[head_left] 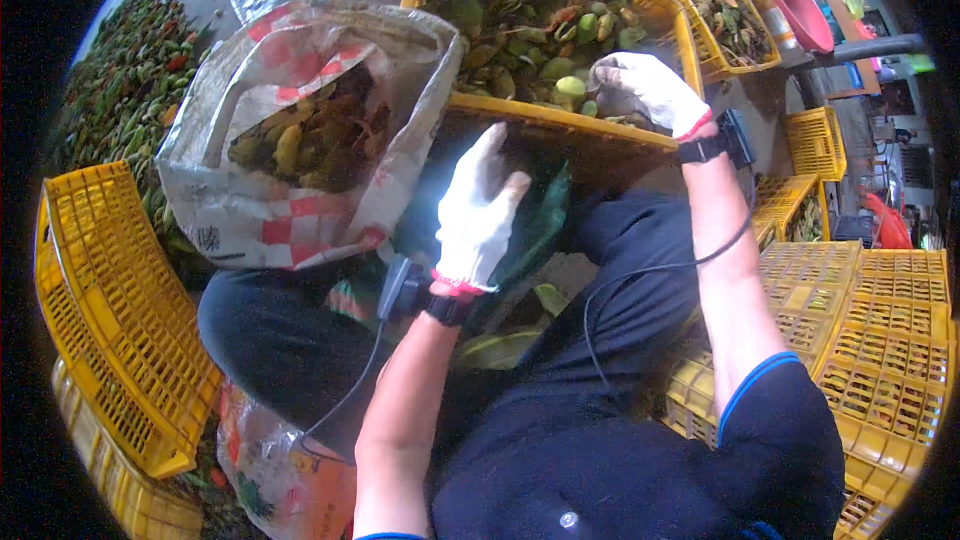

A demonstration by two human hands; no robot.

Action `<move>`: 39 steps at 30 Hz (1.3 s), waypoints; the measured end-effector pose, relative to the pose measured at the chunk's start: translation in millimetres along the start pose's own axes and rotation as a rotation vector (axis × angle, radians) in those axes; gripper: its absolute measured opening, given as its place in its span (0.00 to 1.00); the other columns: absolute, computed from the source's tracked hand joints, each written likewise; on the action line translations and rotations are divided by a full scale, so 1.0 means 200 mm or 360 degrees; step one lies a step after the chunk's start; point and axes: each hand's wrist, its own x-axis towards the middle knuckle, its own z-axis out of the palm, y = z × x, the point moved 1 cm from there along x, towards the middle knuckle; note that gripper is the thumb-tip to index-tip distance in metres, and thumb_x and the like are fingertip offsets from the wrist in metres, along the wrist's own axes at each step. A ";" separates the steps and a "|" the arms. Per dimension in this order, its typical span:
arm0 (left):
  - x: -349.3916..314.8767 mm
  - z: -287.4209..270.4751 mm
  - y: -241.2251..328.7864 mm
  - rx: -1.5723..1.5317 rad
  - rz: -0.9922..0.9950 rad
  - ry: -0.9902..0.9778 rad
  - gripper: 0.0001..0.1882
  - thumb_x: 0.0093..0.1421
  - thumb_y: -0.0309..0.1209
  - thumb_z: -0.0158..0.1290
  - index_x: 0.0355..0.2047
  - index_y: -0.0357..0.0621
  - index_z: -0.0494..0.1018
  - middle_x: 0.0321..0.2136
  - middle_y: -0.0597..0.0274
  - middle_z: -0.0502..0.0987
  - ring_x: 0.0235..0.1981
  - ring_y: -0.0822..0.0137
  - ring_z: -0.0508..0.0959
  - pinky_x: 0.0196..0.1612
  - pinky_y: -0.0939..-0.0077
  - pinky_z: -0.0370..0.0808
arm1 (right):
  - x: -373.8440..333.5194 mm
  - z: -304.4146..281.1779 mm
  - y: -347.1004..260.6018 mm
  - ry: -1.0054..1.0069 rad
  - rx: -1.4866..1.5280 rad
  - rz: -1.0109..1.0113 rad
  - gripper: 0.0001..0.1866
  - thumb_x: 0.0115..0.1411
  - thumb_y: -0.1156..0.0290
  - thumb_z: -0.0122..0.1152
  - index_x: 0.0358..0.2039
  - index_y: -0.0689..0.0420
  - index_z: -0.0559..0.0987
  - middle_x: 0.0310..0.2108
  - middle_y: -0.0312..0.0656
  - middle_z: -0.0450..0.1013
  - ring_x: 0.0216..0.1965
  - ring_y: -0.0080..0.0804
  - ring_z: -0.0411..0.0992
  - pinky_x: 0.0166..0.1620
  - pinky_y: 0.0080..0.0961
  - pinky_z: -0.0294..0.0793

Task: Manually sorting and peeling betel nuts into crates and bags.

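White knitted gloves with red cuffs cover both hands. My left hand (474, 210) is open, thumb and fingers apart, with nothing between them. It hovers over my lap, just right of a white woven sack (335, 225) with red checks. Inside the sack lie yellow-brown, withered-looking pieces of produce (300, 145). My right hand (650, 92) is over the right end of a yellow crate (560, 120), its fingers curved loosely down and no item visible in them. Beside its fingertips sits a round pale green fruit (570, 87), among green produce and dry leaves (510, 25).
A large heap of green and red produce (120, 80) covers the floor at left. Yellow crates (130, 310) lean at my left; covered yellow crates (880, 340) stack at my right. Another filled crate (715, 15) and a pink basin (797, 8) are farther off. Cables (640, 270) trail from both wrists.
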 end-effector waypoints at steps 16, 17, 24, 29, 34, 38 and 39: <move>-0.01 -0.03 0.07 0.0260 -0.0383 0.0055 0.15 0.57 0.27 0.58 0.45 0.38 0.76 0.32 0.62 0.81 0.30 0.76 0.78 0.36 0.80 0.76 | -0.15 0.57 -0.02 -0.0358 -0.0073 -0.0194 0.23 0.59 0.55 0.64 0.48 0.58 0.77 0.42 0.40 0.77 0.42 0.29 0.75 0.46 0.27 0.74; -0.01 -0.04 0.05 0.0373 -0.0363 0.0101 0.14 0.57 0.28 0.59 0.44 0.38 0.77 0.30 0.62 0.81 0.28 0.76 0.77 0.34 0.80 0.75 | -0.16 0.62 -0.02 -0.0246 -0.0409 -0.0418 0.24 0.58 0.56 0.64 0.48 0.60 0.77 0.42 0.43 0.77 0.43 0.32 0.75 0.48 0.28 0.74; -0.01 -0.05 0.00 0.0350 -0.0187 0.0033 0.14 0.60 0.33 0.58 0.43 0.37 0.77 0.32 0.60 0.81 0.28 0.76 0.79 0.32 0.80 0.77 | -0.12 0.63 0.01 -0.0233 -0.0281 -0.0425 0.19 0.58 0.63 0.62 0.46 0.62 0.78 0.40 0.47 0.78 0.42 0.36 0.76 0.48 0.28 0.73; 0.00 -0.07 0.04 -0.0053 -0.0412 -0.0103 0.17 0.63 0.38 0.57 0.43 0.34 0.77 0.33 0.61 0.81 0.30 0.76 0.79 0.34 0.81 0.77 | -0.15 0.62 0.01 -0.0298 0.0013 -0.0347 0.18 0.57 0.69 0.62 0.46 0.64 0.78 0.40 0.43 0.78 0.40 0.29 0.75 0.46 0.24 0.74; 0.02 -0.09 0.01 -0.0139 -0.0563 0.0026 0.17 0.62 0.38 0.58 0.43 0.36 0.77 0.33 0.60 0.81 0.29 0.73 0.79 0.33 0.79 0.78 | -0.13 0.65 0.07 -0.0319 0.0181 -0.0366 0.18 0.56 0.73 0.61 0.47 0.63 0.77 0.40 0.40 0.77 0.41 0.25 0.73 0.45 0.22 0.74; 0.03 -0.09 -0.01 -0.0457 -0.0756 -0.0014 0.17 0.63 0.37 0.56 0.44 0.35 0.76 0.36 0.58 0.80 0.31 0.68 0.80 0.34 0.75 0.79 | -0.12 0.65 0.08 -0.0355 0.0300 -0.0335 0.18 0.55 0.74 0.61 0.47 0.63 0.76 0.40 0.39 0.76 0.41 0.24 0.73 0.45 0.21 0.73; 0.02 -0.09 -0.02 -0.0455 -0.0761 -0.0013 0.17 0.63 0.37 0.56 0.44 0.35 0.76 0.36 0.58 0.80 0.31 0.68 0.80 0.34 0.75 0.79 | -0.12 0.65 0.09 -0.0356 0.0304 -0.0332 0.18 0.55 0.74 0.61 0.47 0.63 0.76 0.40 0.39 0.76 0.41 0.24 0.73 0.45 0.21 0.73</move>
